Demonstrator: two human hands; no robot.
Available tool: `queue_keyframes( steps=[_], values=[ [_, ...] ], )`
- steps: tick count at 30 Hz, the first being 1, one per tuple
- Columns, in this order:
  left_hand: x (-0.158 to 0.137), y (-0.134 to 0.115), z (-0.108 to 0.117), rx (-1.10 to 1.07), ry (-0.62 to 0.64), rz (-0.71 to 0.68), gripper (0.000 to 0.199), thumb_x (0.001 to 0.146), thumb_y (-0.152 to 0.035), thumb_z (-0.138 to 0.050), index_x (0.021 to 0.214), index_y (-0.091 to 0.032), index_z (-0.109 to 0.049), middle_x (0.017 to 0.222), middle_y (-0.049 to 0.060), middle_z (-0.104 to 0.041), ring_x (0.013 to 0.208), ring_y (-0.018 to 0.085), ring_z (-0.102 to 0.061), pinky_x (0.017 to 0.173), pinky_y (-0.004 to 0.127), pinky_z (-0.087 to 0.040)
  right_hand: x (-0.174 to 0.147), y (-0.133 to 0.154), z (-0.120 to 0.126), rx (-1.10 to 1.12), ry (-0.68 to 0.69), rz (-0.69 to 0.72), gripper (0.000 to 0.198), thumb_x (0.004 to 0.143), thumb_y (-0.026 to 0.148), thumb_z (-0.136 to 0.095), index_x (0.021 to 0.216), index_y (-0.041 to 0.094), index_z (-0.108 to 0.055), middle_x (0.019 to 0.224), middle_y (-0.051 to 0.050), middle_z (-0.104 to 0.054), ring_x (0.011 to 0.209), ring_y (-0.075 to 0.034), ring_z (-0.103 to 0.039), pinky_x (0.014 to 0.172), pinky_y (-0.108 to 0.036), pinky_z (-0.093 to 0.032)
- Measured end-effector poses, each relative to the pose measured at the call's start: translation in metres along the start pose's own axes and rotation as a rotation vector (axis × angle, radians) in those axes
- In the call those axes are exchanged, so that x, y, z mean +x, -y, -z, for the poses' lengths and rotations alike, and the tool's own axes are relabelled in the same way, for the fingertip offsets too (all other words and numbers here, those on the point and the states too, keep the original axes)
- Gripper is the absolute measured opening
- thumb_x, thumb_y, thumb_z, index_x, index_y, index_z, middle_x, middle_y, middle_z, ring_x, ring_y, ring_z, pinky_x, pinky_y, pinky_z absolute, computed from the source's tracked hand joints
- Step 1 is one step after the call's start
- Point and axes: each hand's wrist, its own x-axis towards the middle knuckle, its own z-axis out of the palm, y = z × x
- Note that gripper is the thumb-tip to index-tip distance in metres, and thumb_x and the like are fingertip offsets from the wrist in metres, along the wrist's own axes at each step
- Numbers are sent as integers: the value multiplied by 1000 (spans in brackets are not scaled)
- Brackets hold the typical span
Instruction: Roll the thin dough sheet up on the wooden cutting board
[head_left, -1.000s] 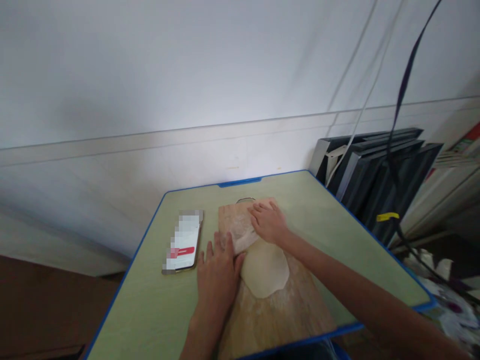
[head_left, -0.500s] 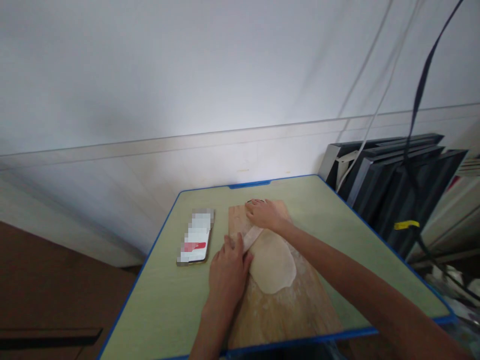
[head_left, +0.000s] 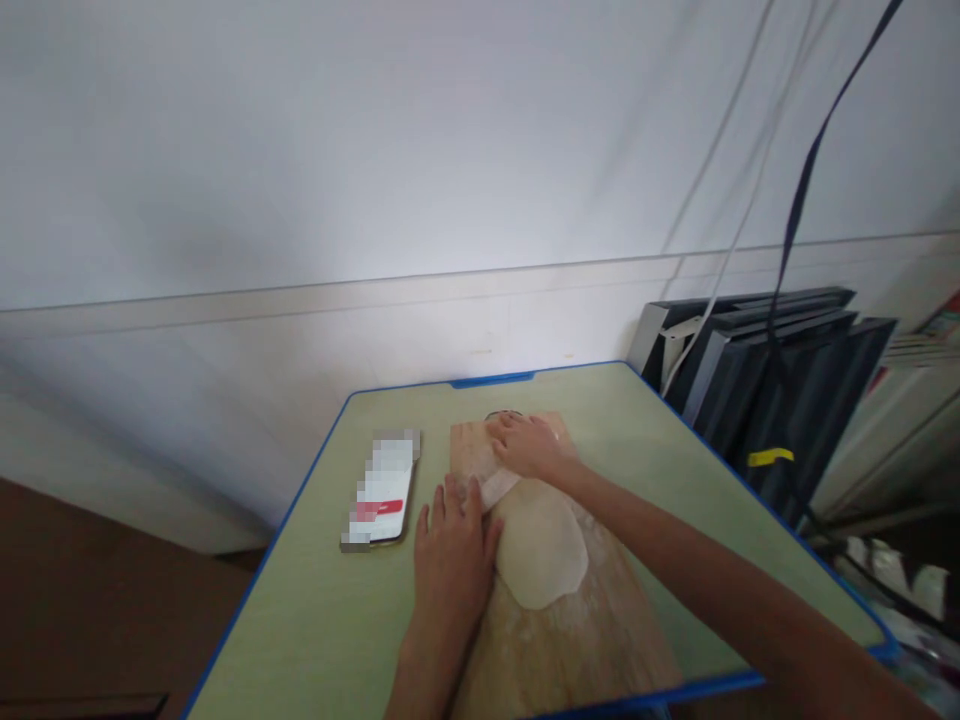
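A flat, pale round of dough (head_left: pixel 541 548) lies on a floured wooden board (head_left: pixel 570 650). Across the dough's far left edge runs a light rolling pin (head_left: pixel 498 488), slanting up to the right. My left hand (head_left: pixel 452 550) is over its near-left end, fingers forward and the thumb beside the dough; the pin passes in between thumb and index finger. The other end is covered by my right hand (head_left: pixel 529 445), whose fingers reach over it toward the board's far end. Both ends of the pin are hidden under the hands.
A phone (head_left: pixel 381 490) lies left of the board on the green table (head_left: pixel 315 600), which has a blue edge. Behind stands a white wall (head_left: pixel 420 330). Dark flat panels (head_left: pixel 787 370) lean at the right, with a dark strap (head_left: pixel 799 190) hanging before them.
The camera view has shifted slightly, so the whole table sits a little lower and further left. Both hands stay on the rolling pin, which still lies at the dough's far left edge.
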Motion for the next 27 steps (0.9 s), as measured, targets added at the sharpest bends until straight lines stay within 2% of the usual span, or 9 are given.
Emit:
queue_keyframes(
  steps=[4, 7, 10, 14, 18, 20, 23, 27],
  values=[
    [3, 6, -1, -6, 7, 28, 44, 87, -33, -42, 126, -12, -46, 130, 21, -47, 117, 30, -47, 92, 43, -41, 29, 4, -4, 9, 62, 5, 49, 87, 38, -34, 129, 16, -44, 135, -16, -43, 122, -24, -41, 93, -41, -35],
    [1, 4, -1, 3, 6, 28, 45, 87, -33, -43, 126, -11, -45, 130, 21, -47, 119, 30, -45, 94, 44, -40, 26, 3, -2, 10, 85, 6, 51, 87, 37, -35, 132, 15, -41, 136, -18, -40, 123, -26, -39, 94, -43, -34],
    [-5, -1, 1, 18, -12, 16, 44, 87, -32, -42, 126, -12, -46, 130, 20, -47, 121, 30, -43, 97, 46, -36, 3, 0, 4, 9, 82, 21, 45, 89, 35, -31, 129, 19, -45, 137, -15, -41, 124, -26, -38, 94, -46, -33],
    [-13, -4, -1, 24, -61, -23, 43, 86, -30, -45, 125, -12, -47, 127, 18, -51, 121, 30, -43, 100, 53, -30, -44, 0, 10, 9, 61, 48, 43, 93, 33, -22, 122, 23, -52, 132, -11, -48, 123, -22, -40, 96, -45, -32],
    [-15, -3, -5, 20, -108, -52, 45, 84, -28, -45, 126, -9, -44, 127, 20, -50, 121, 33, -41, 97, 57, -30, -71, 3, 8, 37, -30, 35, 45, 94, 35, -20, 130, 21, -44, 134, -11, -46, 123, -22, -39, 99, -43, -28],
    [-13, -2, -6, 8, -113, -47, 45, 85, -30, -45, 124, -7, -45, 125, 21, -52, 120, 32, -43, 98, 57, -28, -65, 2, 6, 36, -49, 17, 46, 93, 37, -21, 130, 21, -43, 137, -10, -42, 126, -24, -35, 101, -45, -25],
    [-7, 0, -3, -24, -99, -14, 40, 86, -31, -43, 118, -7, -49, 120, 19, -56, 115, 29, -48, 100, 56, -26, -36, -2, 3, 35, -17, -5, 46, 93, 38, -23, 129, 22, -45, 141, -10, -36, 129, -25, -29, 102, -47, -20],
    [0, 5, -1, -39, -70, 19, 34, 87, -30, -42, 113, -10, -52, 117, 16, -58, 110, 27, -52, 97, 50, -34, 10, -3, 0, 50, 29, 5, 50, 91, 44, -25, 131, 20, -43, 140, -14, -36, 128, -26, -31, 99, -48, -25]
  ],
)
